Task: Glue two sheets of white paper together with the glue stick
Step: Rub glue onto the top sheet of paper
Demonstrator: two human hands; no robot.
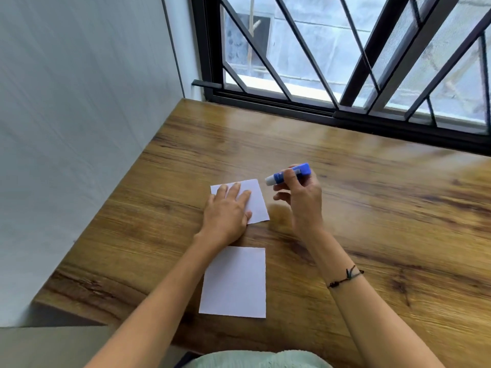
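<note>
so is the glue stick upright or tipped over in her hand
Tipped: the glue stick lies nearly sideways in the right hand, pale end toward the far sheet.

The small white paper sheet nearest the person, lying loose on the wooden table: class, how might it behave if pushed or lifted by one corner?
The near white paper sheet looks thin and flat, so it would probably droop when lifted. Nothing pins it, and the wooden table looks glossy, so a push likely slides it.

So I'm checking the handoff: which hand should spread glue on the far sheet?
Right hand: it already grips the glue stick beside the far sheet, which the left hand presses flat.
</note>
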